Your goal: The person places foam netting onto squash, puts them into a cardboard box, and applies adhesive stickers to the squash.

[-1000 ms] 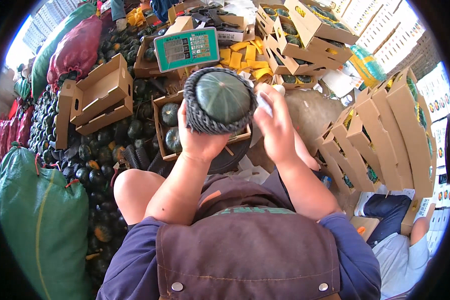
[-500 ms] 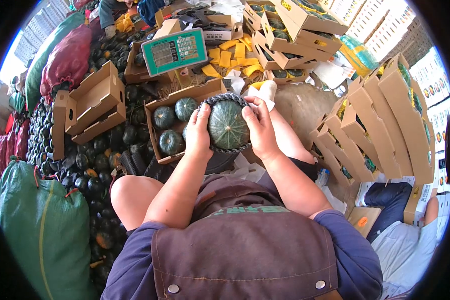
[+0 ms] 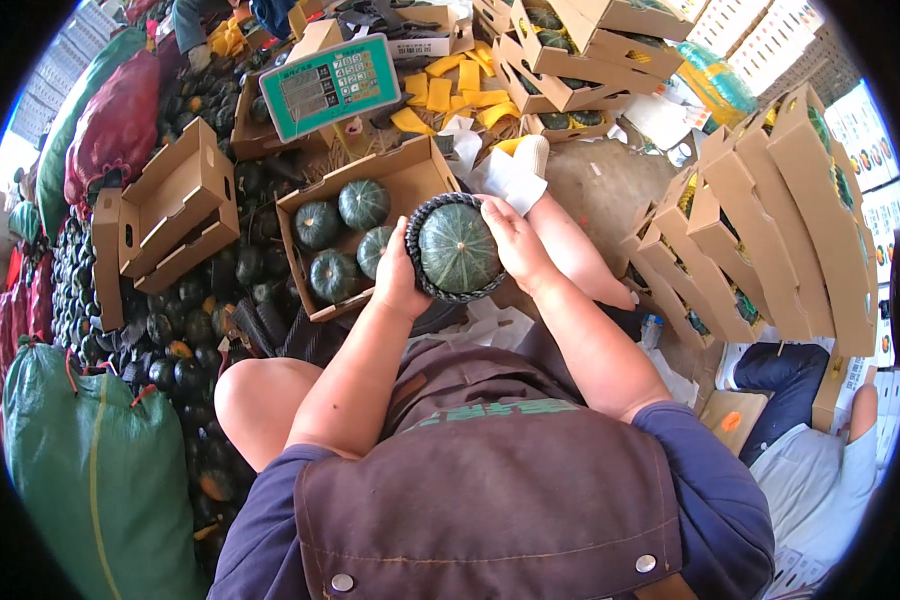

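Observation:
Between my two hands is a round dark-green pumpkin [image 3: 458, 247] with pale streaks, its stem-like centre facing up. A black foam-net sleeve [image 3: 432, 283] wraps its sides and leaves the top bare. My left hand [image 3: 400, 275] grips it from the left, and my right hand [image 3: 518, 250] from the right. Just left of the held pumpkin stands an open cardboard box [image 3: 410, 165]. Several green pumpkins [image 3: 364, 204] sit in its left and middle part, without visible sleeves. One pumpkin [image 3: 373, 252] in the box is partly hidden by my left hand.
A green-panelled scale display [image 3: 332, 87] stands behind the box. Loose pumpkins [image 3: 195, 325] cover the floor at left, beside empty cartons [image 3: 180, 205] and a green sack [image 3: 95, 470]. Filled cartons [image 3: 760, 220] are stacked at right. Another person [image 3: 820, 480] is at lower right.
The pumpkin in my hands has tilted slightly, and the sleeve's rim shows wider around it. My hands have shifted a little right relative to the box, uncovering more of one boxed pumpkin.

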### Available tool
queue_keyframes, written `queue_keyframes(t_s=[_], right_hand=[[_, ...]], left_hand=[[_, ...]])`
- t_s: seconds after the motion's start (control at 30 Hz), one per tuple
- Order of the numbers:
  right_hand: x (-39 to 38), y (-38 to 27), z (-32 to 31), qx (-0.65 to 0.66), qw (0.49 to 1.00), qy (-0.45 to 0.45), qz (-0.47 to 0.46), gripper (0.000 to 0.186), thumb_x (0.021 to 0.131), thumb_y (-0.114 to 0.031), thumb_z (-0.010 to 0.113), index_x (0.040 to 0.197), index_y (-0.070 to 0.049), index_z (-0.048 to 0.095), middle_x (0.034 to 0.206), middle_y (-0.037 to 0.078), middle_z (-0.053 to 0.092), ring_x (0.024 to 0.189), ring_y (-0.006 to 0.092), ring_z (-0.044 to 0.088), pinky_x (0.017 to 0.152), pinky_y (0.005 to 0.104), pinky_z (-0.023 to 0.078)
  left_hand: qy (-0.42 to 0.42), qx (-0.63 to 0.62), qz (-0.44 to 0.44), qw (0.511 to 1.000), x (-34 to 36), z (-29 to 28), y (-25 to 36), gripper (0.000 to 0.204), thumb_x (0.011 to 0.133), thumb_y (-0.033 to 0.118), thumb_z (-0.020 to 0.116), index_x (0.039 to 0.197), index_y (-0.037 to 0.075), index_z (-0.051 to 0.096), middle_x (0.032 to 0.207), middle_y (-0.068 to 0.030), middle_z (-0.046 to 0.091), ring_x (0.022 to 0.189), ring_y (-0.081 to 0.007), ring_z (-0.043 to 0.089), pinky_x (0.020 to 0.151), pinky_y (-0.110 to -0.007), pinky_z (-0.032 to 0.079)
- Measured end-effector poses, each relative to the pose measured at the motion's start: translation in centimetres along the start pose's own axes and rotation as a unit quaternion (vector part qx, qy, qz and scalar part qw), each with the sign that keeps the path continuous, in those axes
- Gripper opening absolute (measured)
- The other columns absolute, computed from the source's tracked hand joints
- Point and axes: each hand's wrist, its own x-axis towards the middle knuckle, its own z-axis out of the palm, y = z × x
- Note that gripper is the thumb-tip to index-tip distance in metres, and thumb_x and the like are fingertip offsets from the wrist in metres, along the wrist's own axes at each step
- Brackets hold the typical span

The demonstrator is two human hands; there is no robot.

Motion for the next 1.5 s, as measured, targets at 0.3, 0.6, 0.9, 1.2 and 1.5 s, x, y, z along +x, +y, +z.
queue_keyframes(t_s=[0.3, 0.6, 0.9, 1.2, 1.5], right_hand=[[-0.4, 1.9, 1.1, -0.444, 0.887, -0.116, 0.053, 0.118, 0.056, -0.057, 0.074, 0.142, -0.014, 0.006, 0.135, 0.035, 0.019, 0.123, 0.049, 0.029, 0.103, 0.0441, 0.029], [13.8, 4.3, 3.7, -0.478, 0.872, -0.103, 0.032, 0.096, 0.057, -0.045, 0.073, 0.135, -0.013, 0.027, 0.126, 0.027, 0.037, 0.118, 0.0383, 0.041, 0.098, 0.0421, 0.036], [17.2, 8.4, 6.9, -0.718, 0.66, -0.186, -0.121, 0.084, 0.06, -0.037, 0.07, 0.135, -0.023, 0.033, 0.138, 0.017, 0.028, 0.121, 0.0432, 0.031, 0.096, 0.0565, 0.03], [19.1, 10.6, 2.8, -0.601, 0.707, -0.302, -0.219, 0.083, 0.059, -0.031, 0.074, 0.132, -0.024, 0.035, 0.139, 0.014, 0.027, 0.124, 0.0427, 0.028, 0.101, 0.0521, 0.029], [17.9, 10.3, 4.6, -0.685, 0.639, -0.301, -0.181, 0.084, 0.063, -0.035, 0.075, 0.135, -0.025, 0.033, 0.143, 0.01, 0.024, 0.13, 0.0383, 0.022, 0.102, 0.0539, 0.026]], left_hand=[[-0.027, -0.002, -0.039, 0.999, 3.0, -2.8, -1.8, 0.043, 0.092, 0.035, 0.039, 0.121, 0.004, 0.048, 0.119, -0.0119, 0.054, 0.109, -0.0272, 0.052, 0.097, -0.041, 0.038], [0.137, 0.639, 0.256, 0.712, 9.1, -9.7, 1.5, 0.039, 0.088, 0.031, 0.048, 0.12, 0.01, 0.048, 0.117, -0.0082, 0.053, 0.114, -0.0278, 0.045, 0.096, -0.044, 0.033], [0.084, 0.848, 0.242, 0.464, 7.4, -10.7, 0.6, 0.052, 0.076, 0.033, 0.063, 0.123, 0.017, 0.049, 0.127, -0.0061, 0.044, 0.126, -0.0296, 0.029, 0.103, -0.056, 0.016], [0.065, 0.859, 0.219, 0.459, 7.5, -10.7, 1.2, 0.057, 0.074, 0.034, 0.064, 0.127, 0.022, 0.046, 0.13, -0.0055, 0.042, 0.128, -0.0285, 0.027, 0.104, -0.055, 0.013], [0.054, 0.843, 0.294, 0.448, 6.9, -11.9, 1.6, 0.053, 0.073, 0.034, 0.065, 0.121, 0.018, 0.05, 0.127, -0.0063, 0.045, 0.126, -0.0284, 0.032, 0.103, -0.056, 0.017]])
